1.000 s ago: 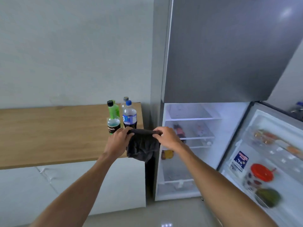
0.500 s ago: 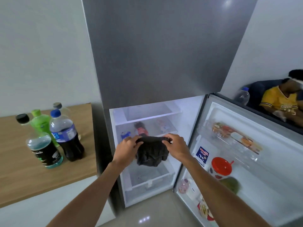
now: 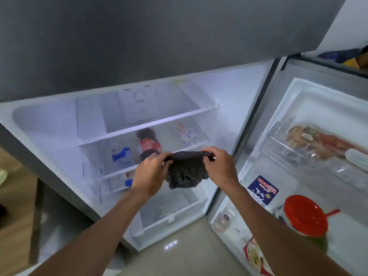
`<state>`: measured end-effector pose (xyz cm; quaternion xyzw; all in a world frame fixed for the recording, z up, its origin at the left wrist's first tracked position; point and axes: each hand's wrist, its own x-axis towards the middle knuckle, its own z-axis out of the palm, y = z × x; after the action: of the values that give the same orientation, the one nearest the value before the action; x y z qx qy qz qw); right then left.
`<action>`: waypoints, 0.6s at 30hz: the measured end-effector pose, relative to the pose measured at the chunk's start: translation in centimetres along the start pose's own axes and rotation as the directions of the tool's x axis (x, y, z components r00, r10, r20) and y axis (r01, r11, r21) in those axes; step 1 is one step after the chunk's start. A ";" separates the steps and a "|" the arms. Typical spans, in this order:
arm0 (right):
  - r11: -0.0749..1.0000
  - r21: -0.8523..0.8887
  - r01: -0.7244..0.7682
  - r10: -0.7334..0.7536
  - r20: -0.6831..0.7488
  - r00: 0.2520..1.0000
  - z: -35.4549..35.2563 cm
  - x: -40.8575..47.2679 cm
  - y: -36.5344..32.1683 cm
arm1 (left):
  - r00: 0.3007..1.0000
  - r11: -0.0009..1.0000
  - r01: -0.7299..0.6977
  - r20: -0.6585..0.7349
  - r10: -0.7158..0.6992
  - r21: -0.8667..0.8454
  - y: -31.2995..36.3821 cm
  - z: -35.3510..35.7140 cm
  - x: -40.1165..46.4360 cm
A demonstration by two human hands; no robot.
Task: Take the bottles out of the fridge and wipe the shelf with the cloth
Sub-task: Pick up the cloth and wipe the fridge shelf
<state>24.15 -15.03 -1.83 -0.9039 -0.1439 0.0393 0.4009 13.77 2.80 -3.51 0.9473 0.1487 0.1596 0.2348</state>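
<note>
A dark grey cloth [image 3: 186, 172] hangs between my left hand [image 3: 149, 174] and my right hand [image 3: 220, 166], each pinching its top edge in front of the open fridge. The top glass shelf [image 3: 143, 124] is bare. On the shelf below [image 3: 119, 172] stand a dark cola bottle with a red label [image 3: 147, 145], a blue-capped bottle [image 3: 121, 155] and a pale bottle [image 3: 184, 132] at the right, all behind my hands.
The open fridge door [image 3: 310, 156] at the right holds packed food [image 3: 322, 142], a blue milk carton [image 3: 262, 191] and a red-lidded jar [image 3: 305, 216]. A drawer [image 3: 169, 210] sits at the fridge bottom. The wooden counter edge [image 3: 18, 206] is at the left.
My view has swung right from the counter with its bottles to the fridge and moved closer. Both hands carried the cloth along, still holding it stretched between them.
</note>
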 end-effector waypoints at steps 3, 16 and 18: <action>0.999 0.051 -0.019 0.021 -0.048 0.999 2.5 3.0 2.6 | 0.999 1.000 -0.017 -0.050 0.017 0.008 -1.1 3.6 2.1; 0.873 0.487 -0.040 0.172 -0.228 0.958 11.6 15.7 5.5 | 0.967 0.981 0.060 -0.231 -0.103 -0.185 -5.4 11.3 13.4; 0.867 0.498 -0.014 0.148 -0.229 0.962 12.9 18.0 5.6 | 0.939 0.981 0.117 -0.304 -0.159 -0.152 -6.0 12.0 15.4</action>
<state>40.25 -4.10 -13.85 -0.7745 -0.0370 -0.0271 0.6309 30.93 8.62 -12.90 0.8793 0.2397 0.3009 0.2807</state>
